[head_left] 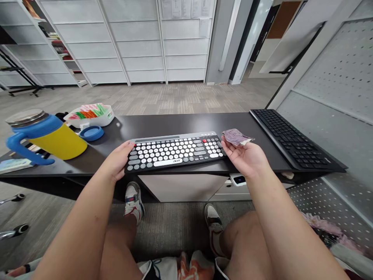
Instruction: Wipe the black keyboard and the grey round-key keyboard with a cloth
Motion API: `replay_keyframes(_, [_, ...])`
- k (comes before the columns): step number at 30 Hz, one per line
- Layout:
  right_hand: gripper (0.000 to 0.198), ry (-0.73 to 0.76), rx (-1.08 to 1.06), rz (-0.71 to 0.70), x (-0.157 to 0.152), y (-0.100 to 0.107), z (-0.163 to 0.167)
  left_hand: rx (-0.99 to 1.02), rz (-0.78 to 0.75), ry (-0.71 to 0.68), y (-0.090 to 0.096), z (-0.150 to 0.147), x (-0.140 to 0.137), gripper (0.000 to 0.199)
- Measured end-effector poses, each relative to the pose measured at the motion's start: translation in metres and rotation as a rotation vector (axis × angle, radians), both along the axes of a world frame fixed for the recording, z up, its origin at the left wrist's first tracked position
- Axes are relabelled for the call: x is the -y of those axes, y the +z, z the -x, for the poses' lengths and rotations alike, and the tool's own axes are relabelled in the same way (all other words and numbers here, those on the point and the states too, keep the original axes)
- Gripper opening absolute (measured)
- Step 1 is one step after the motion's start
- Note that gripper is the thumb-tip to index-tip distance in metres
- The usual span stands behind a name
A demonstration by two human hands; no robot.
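An Acer keyboard point(176, 151) with round white and grey keys and two red ones lies near the desk's front edge, slightly angled. My left hand point(118, 159) grips its left end, thumb on top near a red key. Beside the right end is my right hand point(247, 157), palm turned up and fingers curled under a crumpled purplish cloth point(236, 137). Its fingertips come up to the keyboard's right edge; whether they press on it I cannot tell.
A larger black keyboard point(294, 140) lies at the desk's right. On the left stand a yellow and blue mug point(55, 136), a blue lid point(91, 133) and a white basket point(107, 118) of colourful items. A perforated panel point(335, 74) borders the right side.
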State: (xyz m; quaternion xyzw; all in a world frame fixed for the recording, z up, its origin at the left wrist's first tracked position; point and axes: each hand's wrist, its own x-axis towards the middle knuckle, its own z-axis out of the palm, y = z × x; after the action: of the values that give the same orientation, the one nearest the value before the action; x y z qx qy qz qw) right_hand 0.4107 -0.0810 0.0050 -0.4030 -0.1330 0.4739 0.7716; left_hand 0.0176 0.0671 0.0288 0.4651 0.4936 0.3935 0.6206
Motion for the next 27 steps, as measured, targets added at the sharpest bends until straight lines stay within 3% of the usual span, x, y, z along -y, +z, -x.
replay_keyframes(4, [0.032,0.022,-0.022,-0.047,0.008,0.010,0.010,0.011,-0.001,0.022,0.002,-0.001,0.002,0.013])
replay_keyframes(8, [0.010,0.032,0.076,-0.139,0.012,0.015,0.013,0.026,-0.005,0.034,0.002,-0.002,0.004,0.016])
replay_keyframes(11, [0.030,-0.068,0.211,-0.073,0.007,0.009,0.013,0.053,0.014,0.047,0.003,-0.003,0.006,0.023])
replay_keyframes(13, [0.035,-0.188,0.379,0.069,0.005,0.002,0.013,0.104,0.028,0.040,0.004,-0.003,0.007,0.031])
replay_keyframes(16, [0.035,-0.309,0.878,0.337,0.006,-0.002,0.015,0.184,0.024,-0.031,0.006,-0.002,0.010,0.047])
replay_keyframes(18, [0.041,-0.281,1.248,0.488,0.009,-0.002,0.021,0.218,0.009,-0.105,0.007,0.001,0.010,0.055])
replay_keyframes(20, [0.047,-0.174,1.486,0.601,0.010,0.000,0.032,0.246,0.000,-0.159,0.006,0.005,0.010,0.062])
replay_keyframes(23, [0.051,0.000,1.679,0.671,0.007,-0.001,0.057,0.282,0.008,-0.183,0.003,0.011,0.009,0.072])
replay_keyframes(27, [0.050,0.063,1.810,0.579,0.003,0.002,0.091,0.343,0.025,-0.249,-0.001,0.017,0.007,0.085])
